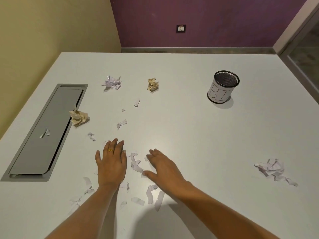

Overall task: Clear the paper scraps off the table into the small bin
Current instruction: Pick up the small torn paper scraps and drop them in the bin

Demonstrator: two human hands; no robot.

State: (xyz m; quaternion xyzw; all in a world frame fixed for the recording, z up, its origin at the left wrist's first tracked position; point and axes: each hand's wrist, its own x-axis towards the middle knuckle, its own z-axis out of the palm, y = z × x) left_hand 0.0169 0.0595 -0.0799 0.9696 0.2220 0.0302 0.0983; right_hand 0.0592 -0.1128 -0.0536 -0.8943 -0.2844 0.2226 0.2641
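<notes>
- The left hand [112,163] and right hand [162,167] are low over the white worktop [189,135]. Each grip is spread apart and holds nothing.
- They flank torn paper scraps [135,163], probably to rake them together.
- The small bin [222,87] stands upright, well apart at the far right.
- Crumpled paper balls [152,84] lie scattered beyond.

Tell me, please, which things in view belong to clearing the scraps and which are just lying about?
Job in hand: small black mesh bin with a white label; torn white paper strips; crumpled white paper balls; crumpled tan paper balls; white table.
Lying about: grey metal hatch set in the tabletop; wall socket.
</notes>
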